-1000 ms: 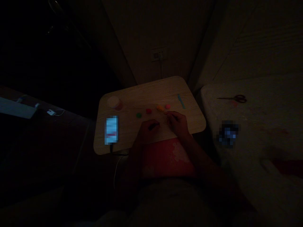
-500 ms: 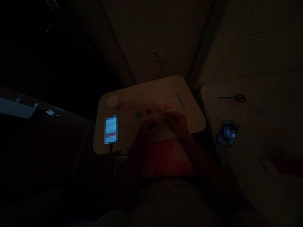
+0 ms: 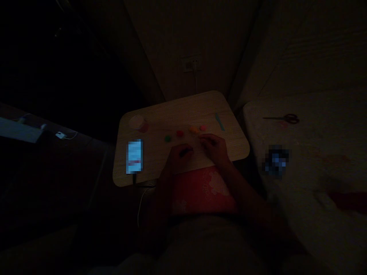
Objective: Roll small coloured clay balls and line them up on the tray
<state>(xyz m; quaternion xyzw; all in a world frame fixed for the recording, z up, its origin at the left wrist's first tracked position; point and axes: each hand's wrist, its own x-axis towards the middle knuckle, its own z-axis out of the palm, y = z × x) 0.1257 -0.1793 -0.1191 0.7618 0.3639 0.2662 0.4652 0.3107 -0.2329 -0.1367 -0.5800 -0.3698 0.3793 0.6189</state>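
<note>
The light is very dim. My left hand rests low over a small wooden table, its fingers curled towards the thumb. To its right, my right hand is curled too, fingertips drawn together just below an orange-yellow lump. Whatever either hand holds, if anything, is lost in the dark. Beyond the hands lie small soft-looking lumps: a green one, a red one and a pink one. Further right is a flat turquoise stick-like tool.
A tub with a pale lid stands at the table's left, behind a lit phone with a cable. Scissors and a blurred-out object lie on the pale surface at right. A wall socket is behind the table.
Both hands stay almost in place; the right fingertips have shifted very slightly. The lumps, tub and phone have not visibly moved.
</note>
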